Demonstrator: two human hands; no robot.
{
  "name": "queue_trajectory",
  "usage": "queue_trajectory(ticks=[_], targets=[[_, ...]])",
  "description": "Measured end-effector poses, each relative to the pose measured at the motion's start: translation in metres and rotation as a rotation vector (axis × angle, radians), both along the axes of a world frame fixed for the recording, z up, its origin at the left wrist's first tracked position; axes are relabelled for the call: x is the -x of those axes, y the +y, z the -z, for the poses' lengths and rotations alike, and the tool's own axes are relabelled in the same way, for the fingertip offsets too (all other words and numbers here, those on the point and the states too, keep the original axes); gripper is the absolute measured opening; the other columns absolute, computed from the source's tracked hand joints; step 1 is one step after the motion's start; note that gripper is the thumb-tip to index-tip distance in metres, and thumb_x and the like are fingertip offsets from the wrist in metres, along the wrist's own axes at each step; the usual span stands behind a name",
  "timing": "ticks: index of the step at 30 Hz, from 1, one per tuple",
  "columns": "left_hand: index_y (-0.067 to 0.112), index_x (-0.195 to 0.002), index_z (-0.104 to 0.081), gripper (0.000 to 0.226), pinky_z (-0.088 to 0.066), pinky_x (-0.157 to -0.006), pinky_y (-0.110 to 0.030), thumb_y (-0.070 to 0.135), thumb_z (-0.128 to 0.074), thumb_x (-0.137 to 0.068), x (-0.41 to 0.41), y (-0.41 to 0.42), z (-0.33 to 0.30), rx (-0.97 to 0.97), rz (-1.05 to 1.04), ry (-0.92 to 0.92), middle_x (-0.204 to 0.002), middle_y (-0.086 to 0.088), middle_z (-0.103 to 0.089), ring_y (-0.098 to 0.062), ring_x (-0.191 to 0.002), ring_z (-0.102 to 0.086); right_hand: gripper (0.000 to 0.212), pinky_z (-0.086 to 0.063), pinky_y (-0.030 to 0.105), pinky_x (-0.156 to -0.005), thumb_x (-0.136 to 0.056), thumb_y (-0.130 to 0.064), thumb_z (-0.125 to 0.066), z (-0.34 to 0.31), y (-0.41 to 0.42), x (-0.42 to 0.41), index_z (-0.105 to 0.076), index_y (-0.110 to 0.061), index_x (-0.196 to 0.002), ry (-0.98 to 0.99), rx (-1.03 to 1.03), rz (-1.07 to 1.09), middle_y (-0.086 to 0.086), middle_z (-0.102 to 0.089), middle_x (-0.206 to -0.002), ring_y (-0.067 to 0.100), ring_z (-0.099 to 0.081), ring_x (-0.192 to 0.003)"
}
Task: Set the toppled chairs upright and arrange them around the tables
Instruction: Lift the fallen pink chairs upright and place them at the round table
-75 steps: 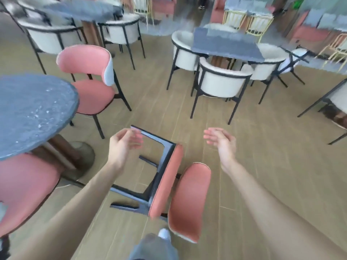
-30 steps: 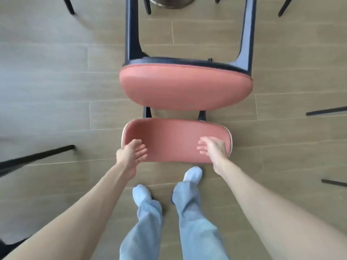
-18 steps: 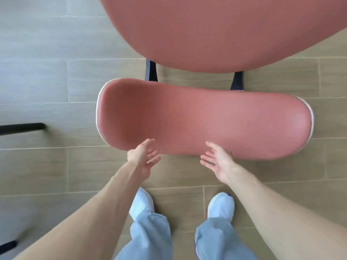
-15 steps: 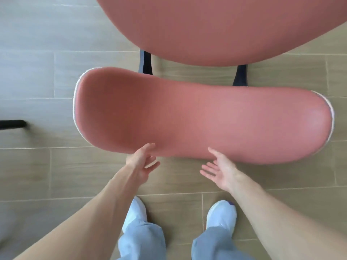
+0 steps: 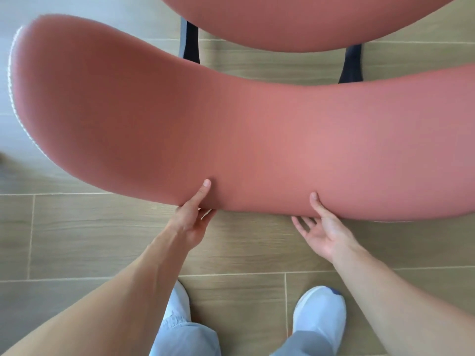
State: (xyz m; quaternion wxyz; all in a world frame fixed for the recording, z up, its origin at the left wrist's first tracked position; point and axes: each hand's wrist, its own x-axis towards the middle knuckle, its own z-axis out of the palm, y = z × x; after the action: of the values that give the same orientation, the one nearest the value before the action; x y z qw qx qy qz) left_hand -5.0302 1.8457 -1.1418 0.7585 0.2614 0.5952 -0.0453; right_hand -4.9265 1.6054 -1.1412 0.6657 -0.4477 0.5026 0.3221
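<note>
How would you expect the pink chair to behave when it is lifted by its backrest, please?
The backrest looks rigid, so it should lift without flopping. Its smooth covering may be slippery under the left hand and right hand, which touch only its near edge. The dark posts joining it to the seat suggest the weight will hang forward.

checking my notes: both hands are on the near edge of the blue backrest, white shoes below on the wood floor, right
Not quite: the backrest is pink, not blue, as the head view shows. The rest holds: left hand and right hand are at its near edge, white shoes below on the wood floor.
</note>
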Motion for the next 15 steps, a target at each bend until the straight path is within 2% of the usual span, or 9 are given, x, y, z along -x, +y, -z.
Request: queue_trajectory(ticks=[5, 9, 12, 15], targets=[[0.016, -0.131, -0.06, 0.082, -0.054, -0.094, -0.035, 0.038, -0.087, -0.056, 0.007, -0.006, -0.036, -0.051, 0.027, -0.025, -0.128, -0.002, -0.068, -0.019, -0.116, -0.066, 0.081, -0.053, 0.034, -0.081, -0.057, -0.024, -0.086, -0.043, -0.004, -0.004, -0.057, -0.021, -0.132, 0.008, 0.073, -0.055, -0.001, -0.052, -0.144, 0.02, -0.044, -0.136], [0.017, -0.132, -0.058, 0.087, -0.058, -0.091, -0.038, 0.039, -0.09, -0.054, 0.021, -0.019, -0.098, -0.043, 0.073, 0.011, -0.126, -0.003, -0.068, -0.022, -0.109, -0.069, 0.087, -0.053, 0.033, -0.075, -0.053, -0.03, -0.089, -0.106, -0.026, -0.001, -0.056, -0.023, -0.134, 0.024, 0.158, -0.144, -0.001, -0.056, -0.142, 0.021, -0.048, -0.133], [0.014, -0.125, -0.058, 0.074, -0.06, -0.089, -0.042, 0.034, -0.091, -0.062, 0.027, -0.031, -0.162, -0.08, 0.1, 0.07, -0.121, -0.006, -0.068, -0.024, -0.102, -0.071, 0.085, -0.053, 0.033, -0.073, -0.052, -0.035, -0.09, -0.17, -0.038, 0.0, -0.058, -0.023, -0.129, 0.032, 0.227, -0.213, -0.002, -0.062, -0.134, 0.021, -0.053, -0.127], [0.012, -0.107, -0.059, 0.055, -0.062, -0.082, -0.04, 0.03, -0.092, -0.066, 0.03, -0.043, -0.224, -0.092, 0.097, 0.143, -0.113, -0.007, -0.069, -0.027, -0.097, -0.072, 0.068, -0.053, 0.032, -0.071, -0.054, -0.036, -0.09, -0.235, -0.047, 0.002, -0.061, -0.021, -0.113, 0.033, 0.277, -0.262, -0.001, -0.065, -0.122, 0.021, -0.06, -0.114]])
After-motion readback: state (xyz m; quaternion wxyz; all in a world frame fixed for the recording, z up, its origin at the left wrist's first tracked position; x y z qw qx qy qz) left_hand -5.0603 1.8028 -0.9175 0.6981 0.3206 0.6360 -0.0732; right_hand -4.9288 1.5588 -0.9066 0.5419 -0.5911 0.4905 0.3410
